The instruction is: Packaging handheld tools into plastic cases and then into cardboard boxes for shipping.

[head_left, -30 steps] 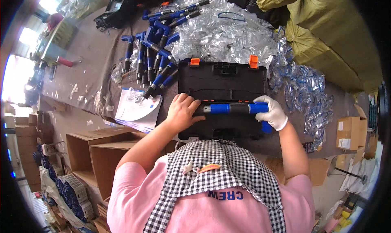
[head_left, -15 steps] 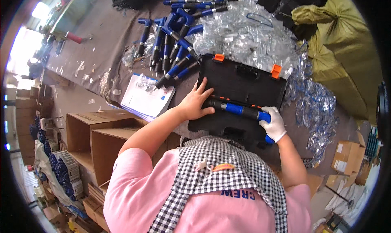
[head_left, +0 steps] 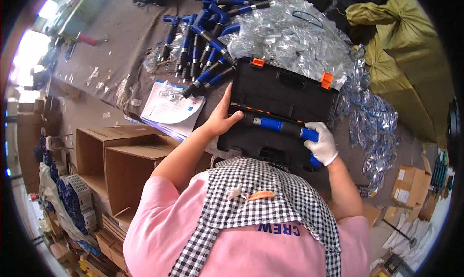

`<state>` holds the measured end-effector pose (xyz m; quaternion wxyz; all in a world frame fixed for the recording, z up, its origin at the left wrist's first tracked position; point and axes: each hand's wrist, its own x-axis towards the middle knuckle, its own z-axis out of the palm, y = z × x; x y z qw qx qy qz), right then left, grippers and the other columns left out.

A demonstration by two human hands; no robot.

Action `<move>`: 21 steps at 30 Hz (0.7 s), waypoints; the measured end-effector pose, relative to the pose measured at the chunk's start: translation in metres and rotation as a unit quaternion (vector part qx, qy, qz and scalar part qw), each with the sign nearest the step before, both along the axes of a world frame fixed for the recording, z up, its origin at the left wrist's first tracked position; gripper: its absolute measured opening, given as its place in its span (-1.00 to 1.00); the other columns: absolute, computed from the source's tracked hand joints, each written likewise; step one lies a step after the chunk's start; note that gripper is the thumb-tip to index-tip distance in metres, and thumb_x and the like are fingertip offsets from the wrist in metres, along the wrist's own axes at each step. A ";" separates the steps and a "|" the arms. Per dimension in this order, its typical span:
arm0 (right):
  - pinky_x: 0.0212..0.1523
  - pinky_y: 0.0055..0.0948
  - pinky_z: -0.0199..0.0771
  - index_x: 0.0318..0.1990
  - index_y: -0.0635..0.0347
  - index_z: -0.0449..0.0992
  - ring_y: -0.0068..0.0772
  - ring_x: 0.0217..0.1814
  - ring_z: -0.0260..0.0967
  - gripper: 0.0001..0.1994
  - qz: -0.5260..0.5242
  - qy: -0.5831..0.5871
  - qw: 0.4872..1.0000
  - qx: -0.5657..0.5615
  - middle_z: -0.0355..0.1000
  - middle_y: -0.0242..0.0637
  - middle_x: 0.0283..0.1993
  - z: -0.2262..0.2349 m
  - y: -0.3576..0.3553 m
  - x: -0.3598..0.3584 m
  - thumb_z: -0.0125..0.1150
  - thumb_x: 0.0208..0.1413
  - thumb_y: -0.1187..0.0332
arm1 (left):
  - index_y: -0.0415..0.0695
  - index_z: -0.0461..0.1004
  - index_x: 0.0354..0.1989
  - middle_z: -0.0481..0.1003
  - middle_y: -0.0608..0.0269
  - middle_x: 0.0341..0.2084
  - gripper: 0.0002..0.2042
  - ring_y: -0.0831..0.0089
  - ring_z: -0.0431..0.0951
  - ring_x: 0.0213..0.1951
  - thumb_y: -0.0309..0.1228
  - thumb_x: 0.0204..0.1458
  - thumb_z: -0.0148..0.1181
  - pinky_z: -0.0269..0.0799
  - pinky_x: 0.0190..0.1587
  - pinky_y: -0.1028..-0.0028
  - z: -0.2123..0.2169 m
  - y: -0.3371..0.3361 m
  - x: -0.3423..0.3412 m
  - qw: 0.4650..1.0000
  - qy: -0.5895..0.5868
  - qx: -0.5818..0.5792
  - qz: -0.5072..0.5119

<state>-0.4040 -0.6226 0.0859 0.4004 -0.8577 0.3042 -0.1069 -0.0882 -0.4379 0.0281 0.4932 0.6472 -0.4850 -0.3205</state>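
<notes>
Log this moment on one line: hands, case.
left hand: bare, at left edge of case; right hand: gloved, gripping blue tool; case: open, blue tool over near half; more tools: heaped left

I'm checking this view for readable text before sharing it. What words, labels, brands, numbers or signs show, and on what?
Pink shirt: large dark blue lettering, upside down; readable, but I don't copy printed words.
Orange badge on the checked apron: too small to read.
Printed sheets: too blurred.
White label on the right-hand cardboard box: too small.
</notes>
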 end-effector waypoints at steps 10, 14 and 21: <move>0.31 -0.04 0.11 0.17 0.13 0.33 0.14 0.27 0.07 -0.33 -0.002 0.097 0.963 -0.250 0.18 0.01 0.21 -0.023 0.029 0.001 0.41 -0.21 0.36 | -0.37 -0.27 0.38 0.03 -0.32 0.31 -0.07 -0.01 0.06 0.36 -0.35 -0.02 0.29 0.00 0.36 0.31 0.014 -0.004 -0.003 0.993 -0.087 0.077 0.034; 0.27 -0.06 0.14 0.16 0.20 0.32 0.08 0.23 0.12 -0.33 0.001 0.157 0.958 -0.238 0.22 -0.03 0.17 -0.017 0.022 0.022 0.33 -0.24 0.41 | -0.36 -0.22 0.38 0.05 -0.29 0.31 -0.10 -0.01 0.08 0.35 -0.35 0.00 0.28 0.04 0.35 0.32 0.015 -0.003 -0.004 0.989 -0.096 0.096 0.053; 0.35 -0.02 0.04 0.15 0.19 0.32 0.13 0.33 0.02 -0.29 0.001 0.091 0.977 -0.193 0.13 -0.02 0.26 0.001 0.039 -0.016 0.41 -0.29 0.32 | -0.15 0.40 0.02 0.46 -0.07 -0.11 -0.62 -0.02 0.45 -0.03 -0.49 -0.04 0.20 0.36 0.03 0.19 -0.019 0.026 0.094 0.865 -0.281 0.053 0.412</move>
